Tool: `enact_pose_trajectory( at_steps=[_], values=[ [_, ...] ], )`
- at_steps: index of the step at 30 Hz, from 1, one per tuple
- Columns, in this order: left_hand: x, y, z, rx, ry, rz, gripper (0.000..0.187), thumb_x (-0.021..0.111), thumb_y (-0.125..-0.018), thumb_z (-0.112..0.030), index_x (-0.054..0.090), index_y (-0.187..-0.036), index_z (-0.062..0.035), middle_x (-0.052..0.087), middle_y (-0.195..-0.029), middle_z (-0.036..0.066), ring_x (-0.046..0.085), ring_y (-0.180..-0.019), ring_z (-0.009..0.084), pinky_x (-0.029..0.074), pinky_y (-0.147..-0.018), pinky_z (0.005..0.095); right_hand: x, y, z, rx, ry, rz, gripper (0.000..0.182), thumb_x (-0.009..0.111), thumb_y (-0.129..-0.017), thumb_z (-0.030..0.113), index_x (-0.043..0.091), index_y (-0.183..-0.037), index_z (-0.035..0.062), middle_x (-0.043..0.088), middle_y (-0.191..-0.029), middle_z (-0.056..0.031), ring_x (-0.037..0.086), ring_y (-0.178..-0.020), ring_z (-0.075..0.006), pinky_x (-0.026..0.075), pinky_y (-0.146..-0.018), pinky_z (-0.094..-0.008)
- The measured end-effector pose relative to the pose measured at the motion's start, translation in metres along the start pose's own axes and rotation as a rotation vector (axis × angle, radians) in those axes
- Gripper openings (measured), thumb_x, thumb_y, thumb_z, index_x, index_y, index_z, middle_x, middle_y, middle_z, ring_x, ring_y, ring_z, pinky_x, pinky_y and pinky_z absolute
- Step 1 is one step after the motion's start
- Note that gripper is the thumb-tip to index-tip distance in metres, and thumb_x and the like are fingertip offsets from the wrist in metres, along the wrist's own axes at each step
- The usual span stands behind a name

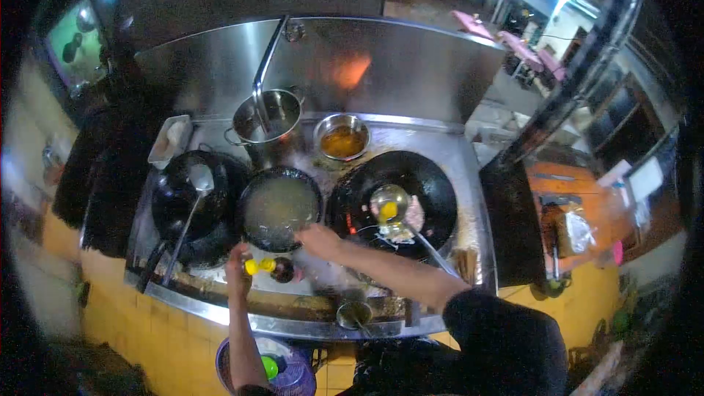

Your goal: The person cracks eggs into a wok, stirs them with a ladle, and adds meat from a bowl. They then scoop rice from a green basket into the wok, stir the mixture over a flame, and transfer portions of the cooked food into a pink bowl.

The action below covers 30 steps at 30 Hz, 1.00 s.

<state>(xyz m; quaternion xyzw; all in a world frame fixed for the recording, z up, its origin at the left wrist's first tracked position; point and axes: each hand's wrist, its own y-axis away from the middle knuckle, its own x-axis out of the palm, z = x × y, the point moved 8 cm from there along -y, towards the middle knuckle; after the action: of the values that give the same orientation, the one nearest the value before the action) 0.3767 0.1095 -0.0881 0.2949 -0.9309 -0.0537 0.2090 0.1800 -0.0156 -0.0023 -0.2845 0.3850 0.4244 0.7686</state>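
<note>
My left hand (pixel 236 264) is closed at the yellow-capped end of a dark bottle (pixel 282 270), which lies sideways in view with its dark body toward the right. My right hand (pixel 317 240) is closed by the near right rim of a dark pan (pixel 281 209) holding cloudy liquid; what its fingers hold, if anything, I cannot tell. Beneath my right forearm passes the handle of a ladle (pixel 389 204), whose bowl rests in the large black wok (pixel 433 183) with a yellow yolk in it. Pale pink food (pixel 415 214) and whitish bits lie beside the ladle bowl.
A second wok (pixel 172 198) on the left holds a spatula (pixel 192 209). Behind stand a tall steel pot (pixel 271 132) under a tap pipe and a bowl of orange-brown liquid (pixel 342 139). A small cup (pixel 355 314) sits at the front edge, above a purple basket (pixel 293 370).
</note>
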Motion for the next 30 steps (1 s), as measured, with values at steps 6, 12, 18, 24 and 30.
enact_pose_trajectory(
  at_steps=[6, 12, 18, 24, 30],
  values=[
    [0.123, -0.066, -0.026, 0.787, -1.557, 0.216, 0.037, 0.057, -0.073, -0.013, 0.052, -0.108, -0.0018, 0.057, -0.099, 0.021, 0.054, -0.091, 0.0358, 0.045, -0.077, 0.0409, -0.093, 0.206, -0.026, 0.486, 0.064, -0.094, 0.009, 0.058, -0.076, 0.013, 0.059, -0.074, 0.0049, 0.060, -0.072, -0.0135, 0.060, -0.069, -0.0271, 0.048, -0.060, -0.0362],
    [0.104, -0.124, 0.060, 0.226, -1.648, 0.509, 0.033, 0.052, -0.071, -0.006, 0.056, -0.104, -0.0051, 0.058, -0.097, 0.021, 0.056, -0.089, 0.0376, 0.045, -0.079, 0.0424, -0.156, 0.443, -0.059, 0.841, 0.124, -0.522, 0.019, 0.056, -0.077, 0.007, 0.059, -0.095, 0.0057, 0.060, -0.095, -0.0146, 0.060, -0.075, -0.0263, 0.049, -0.065, -0.0319],
    [0.119, -0.087, 0.006, 0.883, -1.566, 0.401, 0.015, 0.052, -0.073, -0.012, 0.062, -0.081, -0.0035, 0.061, -0.075, 0.017, 0.059, -0.070, 0.0359, 0.048, -0.066, 0.0424, -0.149, 0.541, -0.024, 1.012, 0.253, -0.513, 0.025, 0.061, -0.072, 0.010, 0.055, -0.094, 0.0006, 0.056, -0.095, -0.0188, 0.055, -0.083, -0.0336, 0.044, -0.071, -0.0389],
    [0.074, -0.071, -0.033, 0.713, -1.692, 0.199, 0.020, 0.056, -0.069, -0.013, 0.061, -0.088, -0.0089, 0.059, -0.070, 0.014, 0.057, -0.064, 0.0323, 0.044, -0.058, 0.0415, -0.139, 0.444, -0.054, 0.835, 0.156, -0.329, 0.049, 0.059, -0.078, 0.021, 0.040, -0.118, -0.0013, 0.045, -0.112, -0.0269, 0.045, -0.103, -0.0407, 0.037, -0.088, -0.0403],
    [0.056, 0.035, -0.104, 0.855, -1.220, -0.164, 0.031, 0.059, -0.071, -0.007, 0.058, -0.102, -0.0043, 0.061, -0.094, 0.015, 0.056, -0.087, 0.0314, 0.044, -0.078, 0.0388, -0.072, 0.426, -0.134, 0.900, -0.134, 0.195, 0.066, 0.051, -0.081, 0.025, 0.017, -0.132, 0.0009, 0.057, -0.083, -0.0174, 0.056, -0.073, -0.0321, 0.046, -0.068, -0.0385]
  ],
)
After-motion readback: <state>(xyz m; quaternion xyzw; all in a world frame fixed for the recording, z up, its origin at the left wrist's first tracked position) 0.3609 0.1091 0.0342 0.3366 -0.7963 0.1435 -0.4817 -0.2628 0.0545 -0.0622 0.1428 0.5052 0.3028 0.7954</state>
